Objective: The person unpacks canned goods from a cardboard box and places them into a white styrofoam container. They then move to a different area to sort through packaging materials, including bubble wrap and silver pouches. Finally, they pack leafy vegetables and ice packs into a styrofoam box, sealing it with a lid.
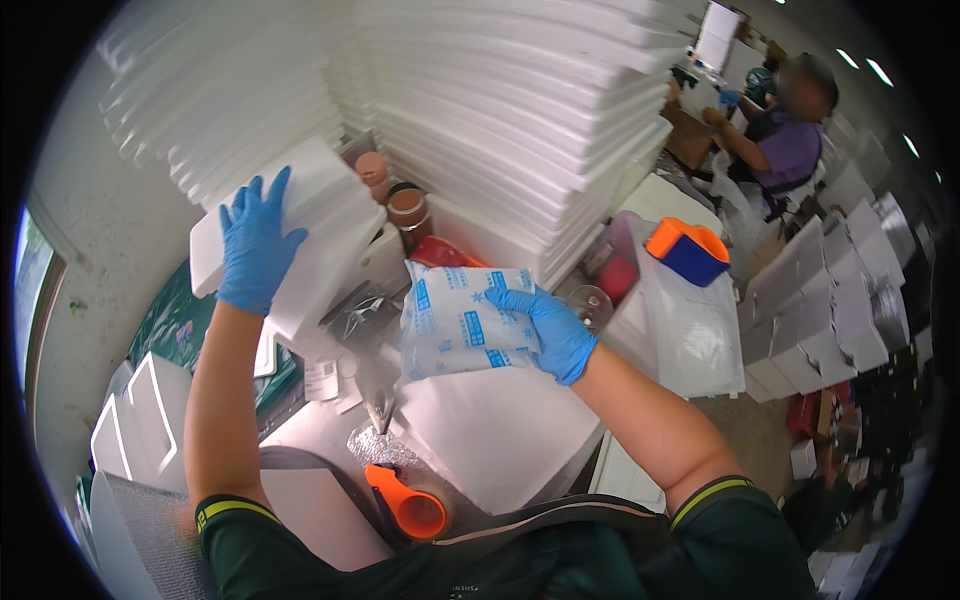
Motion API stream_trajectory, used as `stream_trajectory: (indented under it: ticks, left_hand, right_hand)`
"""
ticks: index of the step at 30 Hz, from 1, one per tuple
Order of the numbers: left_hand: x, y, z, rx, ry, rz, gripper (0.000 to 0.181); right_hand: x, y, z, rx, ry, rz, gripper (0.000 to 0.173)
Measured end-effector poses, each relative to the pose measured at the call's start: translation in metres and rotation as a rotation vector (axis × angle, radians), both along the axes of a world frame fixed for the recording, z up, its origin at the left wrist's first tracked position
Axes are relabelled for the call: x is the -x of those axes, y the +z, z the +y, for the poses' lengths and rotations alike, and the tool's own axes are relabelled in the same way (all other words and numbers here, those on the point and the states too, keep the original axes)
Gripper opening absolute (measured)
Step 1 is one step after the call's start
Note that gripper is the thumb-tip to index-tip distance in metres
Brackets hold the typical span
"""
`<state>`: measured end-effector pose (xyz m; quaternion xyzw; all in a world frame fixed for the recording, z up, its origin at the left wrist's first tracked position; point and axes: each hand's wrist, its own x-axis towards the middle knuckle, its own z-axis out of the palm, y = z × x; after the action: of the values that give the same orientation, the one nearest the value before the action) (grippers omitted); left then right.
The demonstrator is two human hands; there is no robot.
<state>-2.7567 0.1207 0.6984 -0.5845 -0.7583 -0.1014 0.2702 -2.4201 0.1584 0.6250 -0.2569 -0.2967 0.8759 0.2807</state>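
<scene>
My left hand [259, 244], in a blue glove, rests with spread fingers on a white foam box or lid [319, 195] at the left. In my gloved right hand [551, 330] is a white ice pack [465, 319] with blue print, gripped at its right edge. Below the pack lies a white sheet [499, 427], perhaps foam or paper. Nearer my body, an orange tape dispenser [420, 514] lies on the table. Scissors or a similar pointed tool [381, 412] lie left of the sheet, partly hidden.
Tall stacks of white foam lids [495, 112] stand behind. Lidded jars [409, 210] stand beside them. To the right, an orange and blue tape dispenser [690, 251] sits on bubble wrap or plastic pouches [697, 337]. White boxes [825, 300] and a co-worker [787, 142] are farther right.
</scene>
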Motion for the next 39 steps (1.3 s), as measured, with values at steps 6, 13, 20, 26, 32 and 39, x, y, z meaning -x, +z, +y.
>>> stream_trajectory:
  ticks: [6, 13, 20, 26, 32, 39]
  left_hand:
    - [-0.045, 0.012, -0.020, -0.167, -0.374, -0.221, 0.042]
    - [-0.166, -0.020, -0.055, 0.796, -0.546, -0.592, 0.020]
    - [-0.251, -0.085, -0.136, 0.887, -0.851, -0.271, 0.018]
    - [-0.251, -0.145, -0.164, 0.741, -0.776, -0.225, 0.013]
    - [-0.244, -0.118, -0.148, 0.834, -0.600, -0.552, 0.009]
    - [-0.241, -0.097, -0.132, 0.996, -0.411, -0.700, 0.014]
  right_hand:
    - [-0.095, -0.018, -0.040, -0.040, -0.212, -0.038, 0.034]
    - [-0.202, -0.033, -0.088, -0.039, -0.488, -0.138, 0.046]
    - [-0.193, -0.048, -0.073, -0.083, -0.389, -0.048, 0.040]
    - [-0.097, -0.063, -0.059, -0.125, -0.177, 0.071, 0.029]
    - [-0.064, -0.098, -0.068, -0.159, -0.135, -0.058, 0.034]
    - [-0.068, -0.097, -0.067, -0.188, -0.074, -0.083, 0.035]
